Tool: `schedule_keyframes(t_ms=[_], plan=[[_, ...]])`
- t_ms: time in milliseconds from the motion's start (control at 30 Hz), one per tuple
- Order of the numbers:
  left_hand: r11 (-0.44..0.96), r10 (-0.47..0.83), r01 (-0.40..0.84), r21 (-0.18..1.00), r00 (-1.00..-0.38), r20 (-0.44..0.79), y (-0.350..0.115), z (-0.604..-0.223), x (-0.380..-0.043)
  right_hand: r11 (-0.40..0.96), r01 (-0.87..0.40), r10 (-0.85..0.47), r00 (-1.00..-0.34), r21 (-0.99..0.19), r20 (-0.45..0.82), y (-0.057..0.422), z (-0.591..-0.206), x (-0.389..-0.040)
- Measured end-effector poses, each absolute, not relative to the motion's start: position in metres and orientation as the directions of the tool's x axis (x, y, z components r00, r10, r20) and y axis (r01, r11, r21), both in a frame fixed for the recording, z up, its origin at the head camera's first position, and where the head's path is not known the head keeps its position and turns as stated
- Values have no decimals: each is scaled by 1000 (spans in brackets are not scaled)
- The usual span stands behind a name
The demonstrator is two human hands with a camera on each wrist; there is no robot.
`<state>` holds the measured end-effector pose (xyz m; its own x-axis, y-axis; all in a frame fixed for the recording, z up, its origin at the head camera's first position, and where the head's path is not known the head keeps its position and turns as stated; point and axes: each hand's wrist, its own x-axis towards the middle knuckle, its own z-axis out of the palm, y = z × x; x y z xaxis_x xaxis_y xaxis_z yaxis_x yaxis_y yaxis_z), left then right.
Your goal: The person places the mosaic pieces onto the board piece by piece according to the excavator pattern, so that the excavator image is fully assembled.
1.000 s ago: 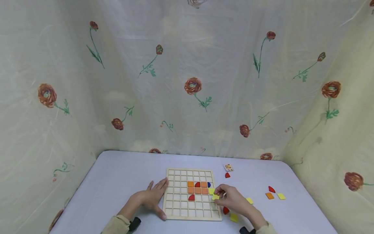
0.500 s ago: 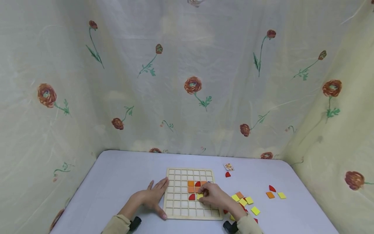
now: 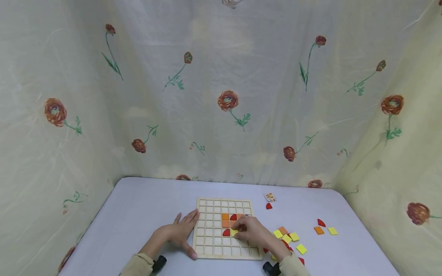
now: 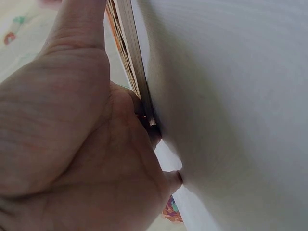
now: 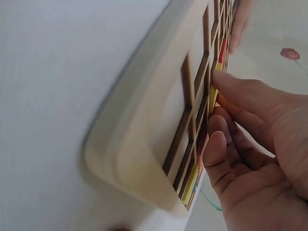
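Observation:
A wooden grid board point(image 3: 208, 251) lies on the table with coloured tiles in some cells. My left hand point(image 3: 182, 233) rests flat at its left edge, fingers spread and thumb by the near corner; the left wrist view shows the palm point(image 4: 82, 139) beside the board's side point(image 4: 132, 57). Over the middle of the grid, my right hand point(image 3: 254, 231) pinches a yellow square tile point(image 3: 234, 232) between thumb and fingers, just right of a red quarter-circle tile point(image 3: 226, 232). In the right wrist view the yellow tile sits at a cell, under the fingertips.
Several yellow squares point(image 3: 302, 249) and red pieces lie loose right of the board, partly behind my right forearm. Farther right are an orange square point(image 3: 319, 230), a yellow square point(image 3: 332, 231) and a red piece point(image 3: 321, 222). A small picture card point(image 3: 270, 197) lies behind.
My right hand has carried the yellow tile leftward from the board's right side to the cell beside the red quarter-circle, uncovering loose tiles at right. The left hand stays put.

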<state>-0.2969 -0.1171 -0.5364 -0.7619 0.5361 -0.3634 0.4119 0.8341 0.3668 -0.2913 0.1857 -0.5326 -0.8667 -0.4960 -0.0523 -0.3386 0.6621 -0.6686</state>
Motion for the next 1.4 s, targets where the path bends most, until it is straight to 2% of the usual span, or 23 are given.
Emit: schedule_keyframes(t_ms=[167, 300, 400, 533, 733, 967, 1067, 1267, 1400], plan=[[841, 528, 415, 347, -769, -360, -115, -532, -294, 658, -306, -453, -891, -688, -37, 192, -527, -287], [842, 528, 420, 337, -771, -357, -114, -534, -294, 681, -249, -343, -939, -689, 1, 214, -520, -284], [845, 524, 417, 334, -772, -360, -115, -537, -296, 726, -109, -175, -984, -679, -30, 240, -518, -285], [850, 515, 407, 333, -777, -363, -115, -539, -297, 752, 68, 10, -996, -656, -91, 292, -520, -287], [854, 506, 398, 335, -782, -363, -116, -537, -295, 768, 90, 90, -995, -634, -32, 373, -532, -283], [847, 517, 404, 346, -775, -362, -115, -535, -294, 792, 167, 229, -973, -587, 31, 439, -540, -274], [849, 514, 400, 346, -777, -364, -115, -536, -294, 815, 188, 258, -965, -548, 53, 456, -544, -273], [854, 506, 391, 344, -778, -373, -114, -536, -295, 820, 207, 247, -969, -534, 3, 467, -551, -271], [854, 508, 395, 338, -775, -377, -115, -535, -295, 833, 208, 263, -964, -513, 36, 467, -550, -270]])
